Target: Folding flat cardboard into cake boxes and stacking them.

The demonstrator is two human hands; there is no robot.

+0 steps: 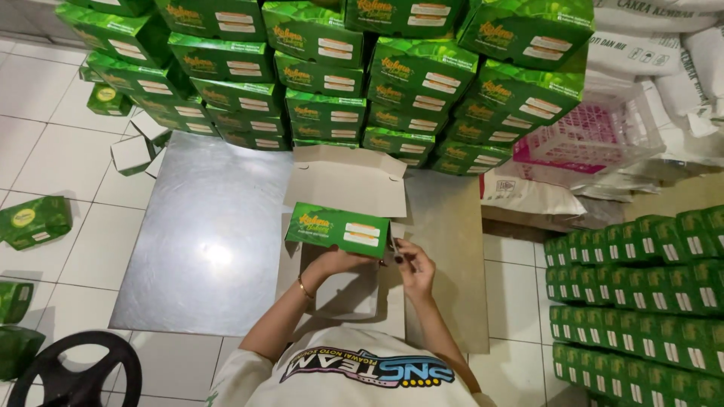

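Observation:
A half-folded cardboard box (339, 197), green outside and plain brown inside, lies on a grey metal sheet (211, 234) in front of me with its lid flap standing open toward the far side. My left hand (333, 263) presses on the box's green front wall from inside, a bangle on the wrist. My right hand (413, 264) pinches the right corner tab of the same box. Both hands hold the box.
A tall stack of folded green boxes (332, 68) fills the far side. More green boxes (641, 301) stand in rows at the right. A pink and white plastic crate (596, 136) and white sacks (664, 45) sit at the far right. Loose boxes (34, 221) lie on the tiled floor at left.

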